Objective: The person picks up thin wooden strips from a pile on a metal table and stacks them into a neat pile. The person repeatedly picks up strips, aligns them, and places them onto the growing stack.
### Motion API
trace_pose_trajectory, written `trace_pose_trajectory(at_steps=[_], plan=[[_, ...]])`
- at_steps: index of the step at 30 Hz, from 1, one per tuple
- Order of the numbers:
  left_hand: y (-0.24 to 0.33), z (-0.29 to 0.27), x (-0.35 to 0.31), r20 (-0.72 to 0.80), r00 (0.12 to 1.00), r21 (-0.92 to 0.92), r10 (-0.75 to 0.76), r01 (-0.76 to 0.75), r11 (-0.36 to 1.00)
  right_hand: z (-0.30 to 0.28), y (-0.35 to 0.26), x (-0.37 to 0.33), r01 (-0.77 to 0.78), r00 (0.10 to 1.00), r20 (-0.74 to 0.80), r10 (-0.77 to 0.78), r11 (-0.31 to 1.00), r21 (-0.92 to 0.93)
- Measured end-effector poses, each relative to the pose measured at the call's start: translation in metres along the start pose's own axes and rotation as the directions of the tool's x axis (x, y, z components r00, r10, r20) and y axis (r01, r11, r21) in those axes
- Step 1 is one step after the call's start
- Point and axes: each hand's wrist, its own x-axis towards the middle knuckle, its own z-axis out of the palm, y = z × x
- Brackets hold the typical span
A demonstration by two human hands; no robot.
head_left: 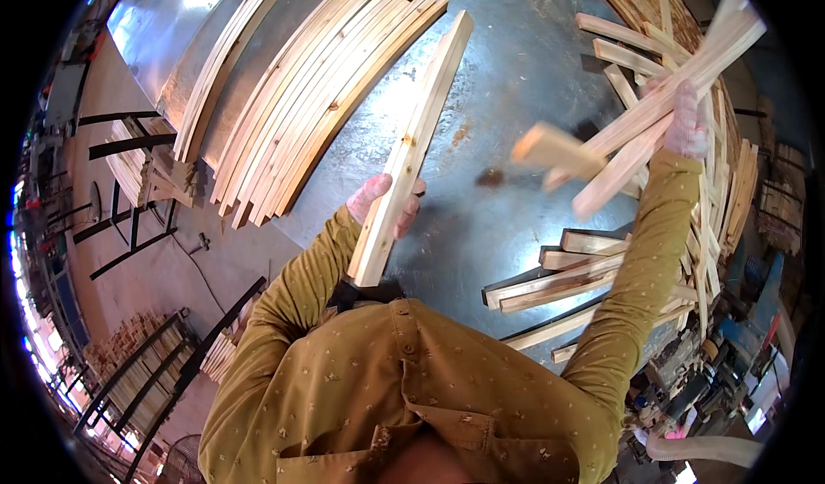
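Note:
My left hand (378,202), in a pale glove, grips a long light wooden slat (414,145) near its lower end; the slat runs up and away over the metal table (507,72). My right hand (685,123), also gloved, is raised at the right and holds a bundle of several wooden slats (640,119) that fan out to the upper right and lower left. Both sleeves are mustard yellow.
A neat row of several slats (322,97) lies on the table at the left. A loose heap of slats (584,278) sits at the right edge, under my right arm. Black metal racks with stacked wood (142,355) stand on the floor at the left.

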Motion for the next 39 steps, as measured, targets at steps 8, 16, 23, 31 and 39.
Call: trace_pose_trajectory(at_steps=[8,16,23,31,39], plan=[[0.006,0.006,0.006,-0.457,0.864,0.669,0.21,0.179,0.722,0.085,0.15,-0.148,-0.788,0.571,0.079,0.817,0.518,0.332],[0.059,0.009,-0.02,-0.399,0.703,0.849,0.589,0.526,-0.053,0.158,0.19,-0.154,-0.675,0.715,0.113,0.69,0.64,0.368],[0.064,0.021,-0.038,-0.333,0.743,0.25,0.58,0.663,-0.705,0.091,0.184,-0.166,-0.665,0.736,0.467,0.49,0.392,0.636],[0.083,-0.014,-0.05,0.119,0.867,0.043,0.483,0.482,-0.875,0.033,0.153,-0.178,-0.414,0.898,0.158,0.411,0.668,0.618],[0.088,-0.014,-0.047,0.174,0.836,0.019,0.52,0.525,-0.851,0.037,0.13,-0.158,-0.271,0.962,0.159,0.223,0.704,0.656]])
